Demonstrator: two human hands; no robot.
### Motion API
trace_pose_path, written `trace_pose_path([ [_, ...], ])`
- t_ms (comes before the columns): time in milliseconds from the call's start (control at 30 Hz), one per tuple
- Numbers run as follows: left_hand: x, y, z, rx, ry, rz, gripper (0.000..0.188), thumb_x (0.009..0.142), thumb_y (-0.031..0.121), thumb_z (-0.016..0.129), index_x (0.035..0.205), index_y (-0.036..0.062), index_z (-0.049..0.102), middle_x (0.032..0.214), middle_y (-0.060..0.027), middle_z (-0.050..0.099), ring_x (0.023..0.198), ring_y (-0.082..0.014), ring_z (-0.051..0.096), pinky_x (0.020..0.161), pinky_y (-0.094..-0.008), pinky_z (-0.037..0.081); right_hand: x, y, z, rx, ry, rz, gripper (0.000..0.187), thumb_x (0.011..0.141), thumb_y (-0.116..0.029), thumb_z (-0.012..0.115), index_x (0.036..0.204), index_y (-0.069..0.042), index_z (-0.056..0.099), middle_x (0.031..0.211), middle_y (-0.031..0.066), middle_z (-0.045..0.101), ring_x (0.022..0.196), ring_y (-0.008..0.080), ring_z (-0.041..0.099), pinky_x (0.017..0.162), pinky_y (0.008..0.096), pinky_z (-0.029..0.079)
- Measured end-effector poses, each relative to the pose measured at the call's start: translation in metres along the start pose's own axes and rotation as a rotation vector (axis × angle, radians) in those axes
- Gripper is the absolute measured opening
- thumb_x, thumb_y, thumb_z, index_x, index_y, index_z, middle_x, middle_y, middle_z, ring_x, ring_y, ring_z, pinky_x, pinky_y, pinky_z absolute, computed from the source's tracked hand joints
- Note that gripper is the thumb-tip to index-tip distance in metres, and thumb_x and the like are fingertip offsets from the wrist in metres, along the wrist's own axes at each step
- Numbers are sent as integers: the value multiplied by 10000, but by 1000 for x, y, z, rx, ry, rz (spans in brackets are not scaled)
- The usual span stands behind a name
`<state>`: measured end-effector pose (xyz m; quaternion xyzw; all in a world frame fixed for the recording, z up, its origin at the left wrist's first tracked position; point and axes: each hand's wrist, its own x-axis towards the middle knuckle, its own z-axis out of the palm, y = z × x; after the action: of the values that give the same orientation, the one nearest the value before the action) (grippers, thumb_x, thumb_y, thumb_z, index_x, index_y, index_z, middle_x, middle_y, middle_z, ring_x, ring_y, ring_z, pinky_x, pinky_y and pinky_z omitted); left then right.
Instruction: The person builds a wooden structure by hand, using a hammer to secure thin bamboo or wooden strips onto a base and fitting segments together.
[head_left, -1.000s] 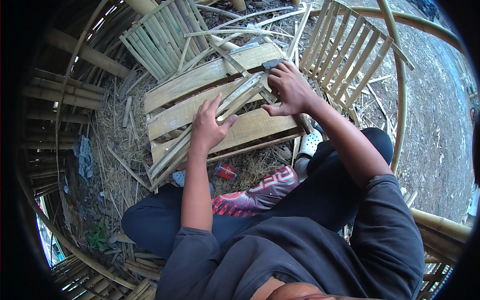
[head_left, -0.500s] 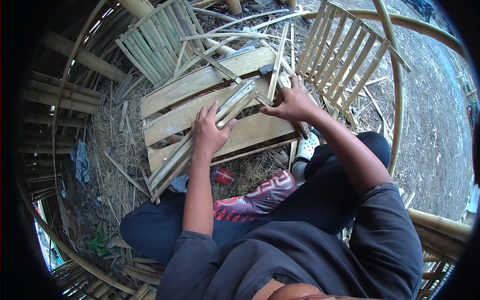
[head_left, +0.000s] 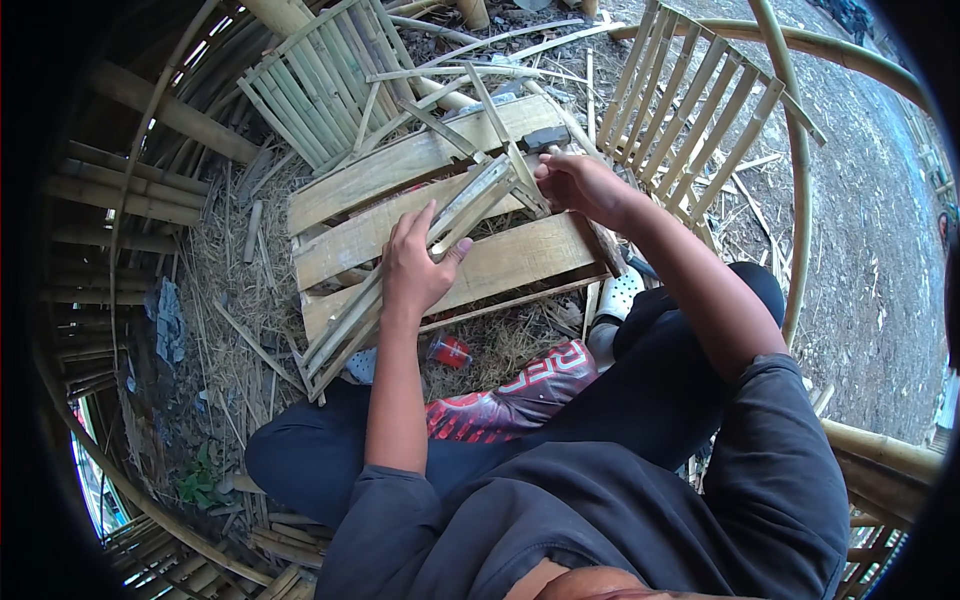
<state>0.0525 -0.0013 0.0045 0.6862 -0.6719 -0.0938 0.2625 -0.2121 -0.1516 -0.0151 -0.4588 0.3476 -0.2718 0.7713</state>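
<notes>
A narrow frame of split bamboo strips (head_left: 345, 325) lies slantwise across a low slatted wooden platform (head_left: 530, 250). My left hand (head_left: 415, 262) rests over this frame, thumb on one side and fingers on the other, gripping it. At the frame's far end, a loose bamboo strip (head_left: 492, 108) crosses it, tilted to the left. My right hand (head_left: 583, 188) is closed beside that strip, its fingers curled. What they pinch is hidden. Just beyond the fingers is a hammer (head_left: 545, 138) with a dark head; my right hand covers part of its handle.
Slatted bamboo panels stand at the far left (head_left: 315, 85) and far right (head_left: 690, 110). A curved bamboo pole (head_left: 795, 180) rises on the right. A red container (head_left: 450, 351) lies near my legs. Straw and bamboo scraps (head_left: 235, 270) cover the ground at left.
My right hand has gone from spread fingers to a curled grip. The loose strip has swung from nearly upright to leaning left. More of the hammer head shows. My left hand stays on the frame.
</notes>
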Motion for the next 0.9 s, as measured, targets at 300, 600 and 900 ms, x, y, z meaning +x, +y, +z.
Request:
trace_pose_path([
  [300,-6,4,-2,-9,-45,10,809,849,495,807,1451,12,566,1262,-219,628,1202,-413,613,1039,-486,472,27,3,9,-232,-34,271,365,1064,-332,551,1215,-10,638,1035,108,660,841,179,539,792,383,494],
  [600,-6,-8,3,50,-25,12,870,894,656,688,1489,42,533,1278,-162,623,1215,-365,603,1036,-490,450,6,-10,20,-206,141,111,346,1136,-255,416,1247,-36,660,1089,58,724,865,161,676,782,311,530],
  [900,0,-4,-4,22,-61,-65,807,943,611,660,1479,20,540,1304,-222,651,1241,-405,615,1065,-484,469,-26,-15,-5,-122,89,-156,294,1127,-242,488,1289,-20,592,1228,115,734,934,151,673,899,329,555],
])
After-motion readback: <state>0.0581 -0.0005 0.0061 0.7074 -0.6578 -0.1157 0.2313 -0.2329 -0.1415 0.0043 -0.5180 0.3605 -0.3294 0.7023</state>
